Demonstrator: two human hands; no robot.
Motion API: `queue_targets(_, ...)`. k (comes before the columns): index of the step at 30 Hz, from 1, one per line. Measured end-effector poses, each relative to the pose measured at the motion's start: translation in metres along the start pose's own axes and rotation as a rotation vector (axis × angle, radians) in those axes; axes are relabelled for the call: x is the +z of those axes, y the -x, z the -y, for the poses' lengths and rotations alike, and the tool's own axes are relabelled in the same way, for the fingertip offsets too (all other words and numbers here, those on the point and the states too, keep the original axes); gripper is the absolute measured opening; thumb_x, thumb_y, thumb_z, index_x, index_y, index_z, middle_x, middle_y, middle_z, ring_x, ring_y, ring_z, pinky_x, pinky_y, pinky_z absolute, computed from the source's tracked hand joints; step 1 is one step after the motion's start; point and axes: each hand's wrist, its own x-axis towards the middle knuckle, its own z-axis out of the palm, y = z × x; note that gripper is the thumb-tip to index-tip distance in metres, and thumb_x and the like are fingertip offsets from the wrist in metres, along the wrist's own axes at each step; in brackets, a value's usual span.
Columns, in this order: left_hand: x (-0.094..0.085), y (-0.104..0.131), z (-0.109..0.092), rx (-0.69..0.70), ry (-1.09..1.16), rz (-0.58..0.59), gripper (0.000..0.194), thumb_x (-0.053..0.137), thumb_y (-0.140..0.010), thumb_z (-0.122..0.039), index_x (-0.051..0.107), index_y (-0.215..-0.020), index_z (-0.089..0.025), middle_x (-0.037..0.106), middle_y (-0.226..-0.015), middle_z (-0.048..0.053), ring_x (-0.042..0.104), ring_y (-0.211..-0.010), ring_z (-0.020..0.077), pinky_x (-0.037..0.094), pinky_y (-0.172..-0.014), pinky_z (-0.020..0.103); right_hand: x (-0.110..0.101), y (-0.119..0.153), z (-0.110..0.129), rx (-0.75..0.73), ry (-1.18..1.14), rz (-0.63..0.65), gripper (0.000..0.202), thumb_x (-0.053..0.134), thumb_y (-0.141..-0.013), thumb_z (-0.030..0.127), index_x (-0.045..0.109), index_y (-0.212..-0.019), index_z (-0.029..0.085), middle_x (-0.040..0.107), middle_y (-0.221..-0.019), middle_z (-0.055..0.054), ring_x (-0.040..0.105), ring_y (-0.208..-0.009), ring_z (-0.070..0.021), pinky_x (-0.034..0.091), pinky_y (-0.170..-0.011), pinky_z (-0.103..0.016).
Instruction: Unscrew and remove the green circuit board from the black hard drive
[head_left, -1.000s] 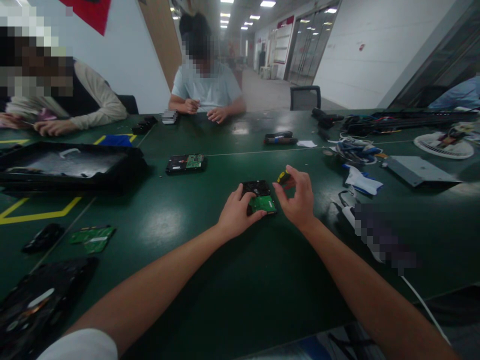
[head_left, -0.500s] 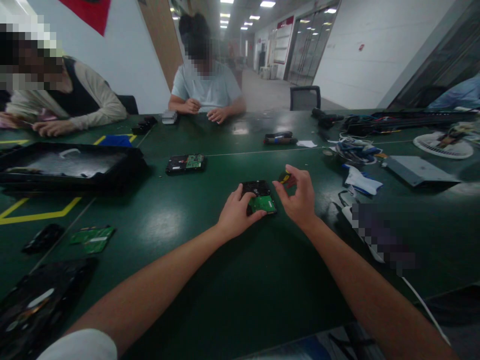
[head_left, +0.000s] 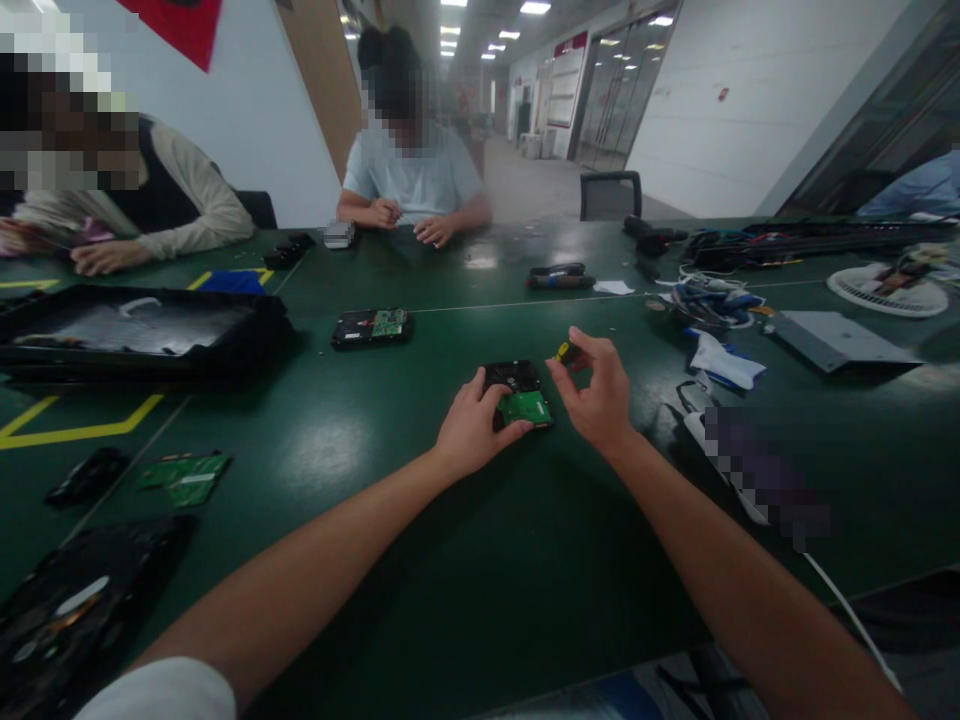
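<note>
A black hard drive (head_left: pixel 513 374) with a green circuit board (head_left: pixel 526 408) lies on the table in front of me. My left hand (head_left: pixel 472 425) grips its left and near sides, thumb along the near edge and fingers over the left part. Just to the right of the drive, my right hand (head_left: pixel 596 385) pinches a short yellow-and-black screwdriver (head_left: pixel 565 351) between thumb and fingertips. The screwdriver is held above the table; its tip is too small to make out.
Another hard drive (head_left: pixel 370 328) lies further left, near a big black casing (head_left: pixel 142 325). A loose green board (head_left: pixel 187 478) and a black device (head_left: pixel 90 610) sit at lower left. To the right are a cable bundle (head_left: pixel 712 298) and metal cover (head_left: pixel 840 340). Two people sit opposite.
The screwdriver has turned in my right fingers, so more of its yellow side shows. My left hand and the hard drive stay where they were.
</note>
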Motion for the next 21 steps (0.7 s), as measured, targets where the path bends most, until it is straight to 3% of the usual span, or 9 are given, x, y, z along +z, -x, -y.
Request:
queue_targets(15, -0.001, 0.000, -0.001, -0.003, 0.002, -0.001, 0.062, 0.069, -0.089, -0.064, 0.060, -0.135, -0.024, 0.033, -0.167, 0.020, 0.038, -0.152, 0.0391, 0.040, -0.117, 0.057, -0.005, -0.008, 0.008, 0.053, 0.065, 0.034, 0.045, 0.066, -0.098, 0.033, 0.051, -0.140, 0.030, 0.066, -0.110, -0.005, 0.064, -0.090, -0.0217, 0.058, -0.084, -0.043)
queue_targets(21, -0.001, 0.000, -0.001, -0.007, -0.011, 0.004, 0.062, 0.069, -0.089, -0.064, 0.061, -0.135, -0.023, 0.033, -0.167, 0.021, 0.037, -0.153, 0.0405, 0.039, -0.118, 0.057, -0.011, -0.016, 0.011, 0.041, 0.027, -0.008, 0.030, 0.056, -0.103, 0.031, 0.058, -0.133, 0.027, 0.065, -0.109, -0.008, 0.063, -0.099, -0.0235, 0.058, -0.079, -0.040)
